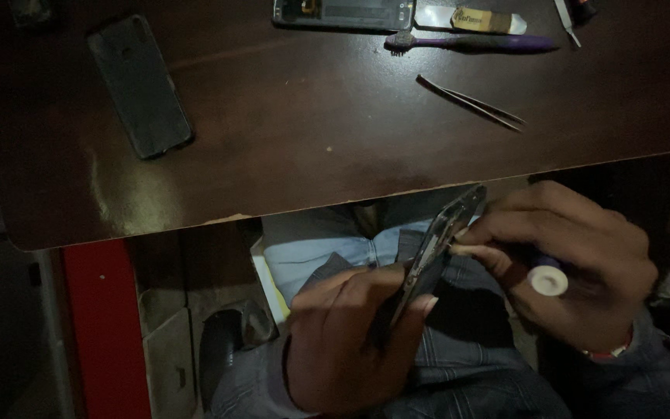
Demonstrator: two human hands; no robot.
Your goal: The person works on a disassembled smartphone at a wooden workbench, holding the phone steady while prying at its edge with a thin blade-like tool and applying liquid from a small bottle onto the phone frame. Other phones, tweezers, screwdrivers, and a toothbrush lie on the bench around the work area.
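The left hand (350,341) gripped a phone frame (436,248) edge-on over the lap, below the tabletop (312,147) edge; the right hand (575,264) had its fingers (482,250) closed round a small white-capped tool (548,279), tip at the frame's upper edge; the work seemed midway, the frame stripped and nothing refitted; on the tabletop lay one dark phone (139,85), one opened phone (343,13), one purple brush (471,43), one pair of tweezers (471,102).
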